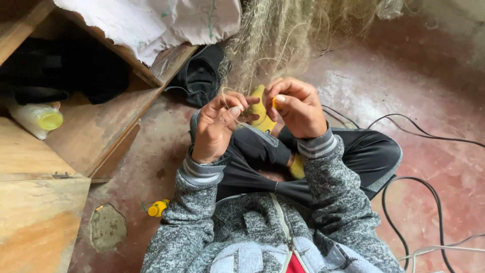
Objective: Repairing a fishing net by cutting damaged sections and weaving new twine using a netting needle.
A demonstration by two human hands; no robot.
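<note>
Hands meet over the lap of a person sitting cross-legged on a red floor (414, 76). The left hand (214, 126) has its fingers bent and its thumb pressed to a fingertip, pinching thin pale net (275, 40) threads. The right hand (298, 108) is closed, thumb on top, around a small yellow tool (260, 111) that pokes out between both hands. The net hangs down from above and touches the fingers. Near the left arm stands a wooden box (45, 202). A plastic bottle (35, 119) with a yellow cap lies on it. A small yellow bottle (157, 208) lies on the floor. Black cables (404, 182) curl on the right.
</note>
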